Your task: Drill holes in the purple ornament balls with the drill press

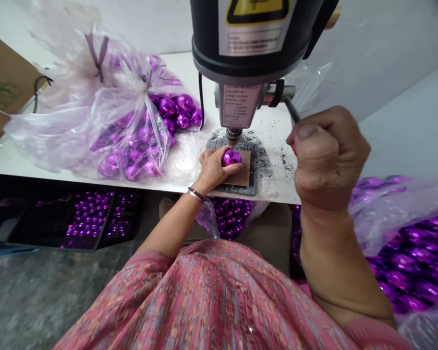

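Observation:
A bench drill press [241, 104] stands in front of me, its chuck [234, 136] pointing straight down. Under the chuck, my left hand [215, 167] grips a shiny purple faceted ball [231, 157] between thumb and fingers. The ball rests on a brown board [244, 170] on the grey drill base [253, 187]. Whether the bit touches the ball I cannot tell. To the right, my right hand [330, 153] is closed in a fist around the drill's feed lever [292, 110], whose grip is mostly hidden by the fingers.
Tied clear bags [131, 131] of purple balls lie on the white table [182, 182] at left, near a cardboard box [7, 80]. Dark shavings [264, 158] surround the base. Black crates [63, 218] of balls stand below left; an open bag of balls [412, 262] is at right, another between my knees.

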